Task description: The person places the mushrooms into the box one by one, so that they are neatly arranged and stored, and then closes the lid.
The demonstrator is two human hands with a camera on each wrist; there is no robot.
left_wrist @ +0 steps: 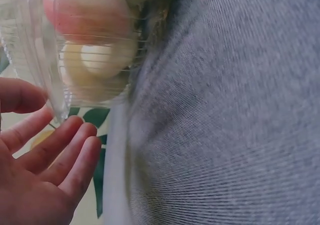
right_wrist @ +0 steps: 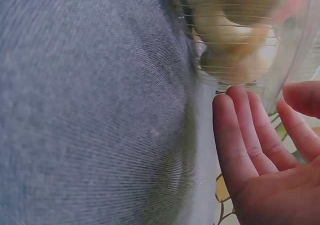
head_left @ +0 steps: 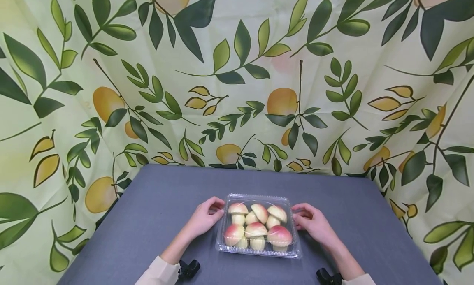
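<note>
A clear plastic clamshell box [head_left: 259, 252] sits on the dark table in the head view, its lid down. Through the plastic show several mushroom-shaped pieces [head_left: 256, 229] with pale stems and pink-tinged caps. My left hand [head_left: 205, 216] is at the box's left side; thumb and forefinger pinch the projecting rim, other fingers extended below it in the left wrist view. At the opposite side, my right hand [head_left: 314, 222] holds the rim between thumb and forefinger, with its remaining fingers [right_wrist: 232, 130] nearly straight beside the ribbed wall.
The table [head_left: 177, 186] has a plain grey-blue cloth surface. Behind it and along both sides hangs a pale fabric [head_left: 237, 96] printed with leaves and yellow fruit. A black wrist strap mount [head_left: 189, 269] is on the left wrist, another [head_left: 327, 276] on the right.
</note>
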